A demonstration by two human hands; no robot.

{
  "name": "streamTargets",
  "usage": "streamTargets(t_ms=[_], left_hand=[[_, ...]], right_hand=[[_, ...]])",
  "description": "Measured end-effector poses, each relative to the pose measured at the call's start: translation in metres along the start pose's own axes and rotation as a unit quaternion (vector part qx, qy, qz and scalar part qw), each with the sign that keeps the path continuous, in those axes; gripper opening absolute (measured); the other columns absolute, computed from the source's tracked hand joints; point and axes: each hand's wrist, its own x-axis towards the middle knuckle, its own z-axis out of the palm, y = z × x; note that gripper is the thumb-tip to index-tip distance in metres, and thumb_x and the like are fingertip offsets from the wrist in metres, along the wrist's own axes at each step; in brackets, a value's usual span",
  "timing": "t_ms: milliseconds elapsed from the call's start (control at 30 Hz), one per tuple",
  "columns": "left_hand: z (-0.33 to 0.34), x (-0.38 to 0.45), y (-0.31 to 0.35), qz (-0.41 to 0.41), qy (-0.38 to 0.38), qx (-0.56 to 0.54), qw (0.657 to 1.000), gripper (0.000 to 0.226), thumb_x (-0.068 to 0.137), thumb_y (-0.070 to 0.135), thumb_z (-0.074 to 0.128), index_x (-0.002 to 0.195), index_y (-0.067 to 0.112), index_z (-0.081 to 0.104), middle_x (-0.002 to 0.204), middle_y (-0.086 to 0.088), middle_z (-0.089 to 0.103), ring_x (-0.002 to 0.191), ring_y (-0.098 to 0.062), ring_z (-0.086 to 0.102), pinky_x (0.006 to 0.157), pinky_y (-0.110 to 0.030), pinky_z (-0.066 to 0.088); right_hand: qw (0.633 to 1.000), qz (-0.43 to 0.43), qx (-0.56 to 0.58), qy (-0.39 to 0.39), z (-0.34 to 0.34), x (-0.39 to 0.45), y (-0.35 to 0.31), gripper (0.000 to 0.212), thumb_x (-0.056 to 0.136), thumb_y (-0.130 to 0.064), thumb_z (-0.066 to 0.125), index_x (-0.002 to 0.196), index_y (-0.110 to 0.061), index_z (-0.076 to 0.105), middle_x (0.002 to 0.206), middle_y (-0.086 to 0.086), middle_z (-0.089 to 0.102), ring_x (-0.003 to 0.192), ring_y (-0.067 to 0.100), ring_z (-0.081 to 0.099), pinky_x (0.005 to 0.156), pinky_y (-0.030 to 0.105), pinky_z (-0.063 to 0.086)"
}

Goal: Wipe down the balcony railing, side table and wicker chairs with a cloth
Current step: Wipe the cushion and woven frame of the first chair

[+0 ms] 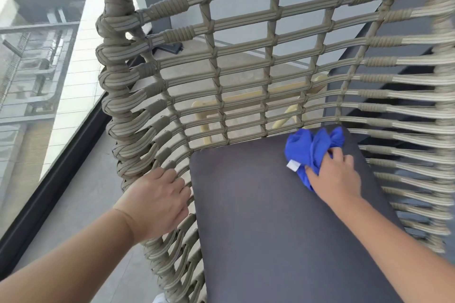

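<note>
The wicker chair (pixel 216 76) fills most of the view; its back and sides are an open grid of flat, ribbed, beige-grey bands, wound in tight coils where they cross and looped thickly around the curved frame at 10 o'clock. On its seat lies a dark grey cushion (pixel 283 224), smooth and matte, with rounded corners and a soft edge. The blue cloth (pixel 312 149) is bunched into soft folds at the far corner of the cushion, toward 2 o'clock, just beside the woven back; a small white label sticks out on its left side. The right hand (pixel 336 176) lies on top of the cloth and its fingers curl into the folds and grip it, pressing it on the cushion. The left hand (pixel 160 200) is at 8 o'clock, on the woven side of the chair, with the fingers bent over the bands and holding them. The right side of the chair is blurred and its bands are hard to separate. Through the grid, part of a pale yellow frame (pixel 248 97) shows on the tiled floor (pixel 236 69), but the weave cuts it up and I cannot tell what it is. At 9 o'clock a glass railing (pixel 49 96) with a dark bottom rail shows a building behind it.
</note>
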Motion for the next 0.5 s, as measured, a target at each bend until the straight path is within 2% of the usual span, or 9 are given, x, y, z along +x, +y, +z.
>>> streamTargets(t_ms=[100,300,500], left_hand=[[0.001,-0.001,0.0,-0.004,0.002,0.001,1.0,0.032,0.091,0.034,0.047,0.062,0.02,0.051,0.059,0.0,0.047,0.058,-0.027,0.046,0.058,-0.038,0.042],[0.001,0.002,-0.001,0.003,-0.003,0.002,1.0,0.032,0.09,0.036,0.049,0.062,0.02,0.05,0.059,0.0,0.046,0.057,-0.026,0.045,0.057,-0.037,0.041],[0.002,0.0,-0.001,0.006,-0.005,-0.008,1.0,0.033,0.091,0.036,0.05,0.063,0.019,0.047,0.059,-0.001,0.046,0.056,-0.027,0.045,0.055,-0.036,0.045]], right_hand=[[0.998,0.051,0.018,0.015,-0.005,0.012,0.023,0.056,0.093,-0.038,0.068,0.14,-0.013,0.051,0.133,0.015,0.048,0.115,0.044,0.045,0.083,0.053,0.051],[0.984,0.164,0.069,0.019,-0.007,0.029,0.056,0.058,0.095,-0.033,0.068,0.138,-0.001,0.046,0.14,0.023,0.048,0.125,0.049,0.044,0.097,0.059,0.043],[0.974,0.18,0.141,-0.001,-0.003,0.036,0.042,0.069,0.093,-0.034,0.067,0.149,-0.009,0.037,0.149,0.018,0.038,0.137,0.044,0.031,0.109,0.06,0.037]])
